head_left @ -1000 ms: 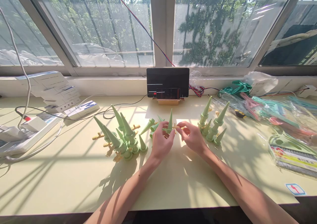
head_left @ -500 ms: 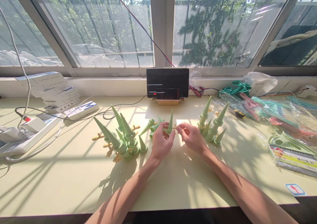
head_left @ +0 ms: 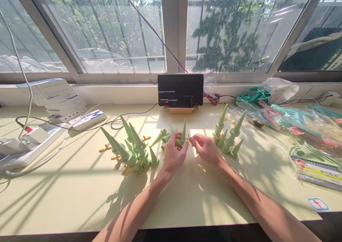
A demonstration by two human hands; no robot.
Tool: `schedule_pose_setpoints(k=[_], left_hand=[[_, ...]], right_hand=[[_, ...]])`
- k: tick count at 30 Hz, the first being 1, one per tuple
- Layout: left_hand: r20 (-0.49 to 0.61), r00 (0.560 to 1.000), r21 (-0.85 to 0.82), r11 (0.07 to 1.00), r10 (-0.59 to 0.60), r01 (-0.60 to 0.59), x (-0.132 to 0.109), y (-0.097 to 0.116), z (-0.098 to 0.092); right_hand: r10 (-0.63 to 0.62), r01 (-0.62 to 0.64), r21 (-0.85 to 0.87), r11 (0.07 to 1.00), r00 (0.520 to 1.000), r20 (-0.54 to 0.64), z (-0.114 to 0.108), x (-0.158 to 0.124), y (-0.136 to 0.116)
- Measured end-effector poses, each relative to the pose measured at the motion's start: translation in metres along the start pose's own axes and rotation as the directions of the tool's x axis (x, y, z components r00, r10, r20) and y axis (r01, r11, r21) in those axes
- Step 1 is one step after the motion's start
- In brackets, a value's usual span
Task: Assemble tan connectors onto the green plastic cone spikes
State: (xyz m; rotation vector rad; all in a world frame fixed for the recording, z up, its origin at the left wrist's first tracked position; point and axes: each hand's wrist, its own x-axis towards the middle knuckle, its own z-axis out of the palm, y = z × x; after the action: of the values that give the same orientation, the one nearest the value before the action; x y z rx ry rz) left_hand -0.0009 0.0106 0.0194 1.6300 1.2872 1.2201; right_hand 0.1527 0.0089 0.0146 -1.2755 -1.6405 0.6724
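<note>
A pale green pointed cone piece stands upright in the grip of my left hand, whose fingers curl around its lower part. Beside it, my right hand pinches a small tan peg at the cone's right side; whether the peg is seated in the cone cannot be made out. Left of my hands stands a cluster of green cones with tan pegs sticking out. A smaller cluster of green cones is to the right. Behind my left hand lie loose green cones, partly hidden.
At the back, a black tablet stands with a phone before it. White boxes and a power strip with cables occupy the left. Plastic-wrapped hangers and a packaged item lie on the right.
Almost nothing differs. Both hands keep the same hold on the cone and peg, and the view has shifted very slightly.
</note>
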Motion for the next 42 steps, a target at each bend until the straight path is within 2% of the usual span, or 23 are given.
schedule_pose_setpoints(k=[6,12,17,42], left_hand=[[-0.008,1.0,-0.001,1.0,0.002,-0.002,0.0001,-0.0004,0.0004],[-0.012,1.0,-0.015,1.0,0.007,-0.007,0.0004,0.0007,0.0001],[-0.011,1.0,-0.004,1.0,-0.002,0.002,0.0004,0.0004,-0.0002],[-0.01,1.0,-0.023,0.999,0.022,-0.022,0.0002,-0.0004,0.0]], right_hand=[[0.008,-0.008,0.022,1.0,1.0,0.016,-0.0002,-0.0008,0.0015],[0.008,-0.006,0.096,0.995,1.0,-0.021,-0.0003,-0.0014,0.0],[-0.026,0.027,0.108,0.994,1.0,-0.007,0.0008,-0.0009,0.0011],[-0.019,0.02,-0.009,1.0,0.998,0.057,-0.0003,-0.0013,0.0014]])
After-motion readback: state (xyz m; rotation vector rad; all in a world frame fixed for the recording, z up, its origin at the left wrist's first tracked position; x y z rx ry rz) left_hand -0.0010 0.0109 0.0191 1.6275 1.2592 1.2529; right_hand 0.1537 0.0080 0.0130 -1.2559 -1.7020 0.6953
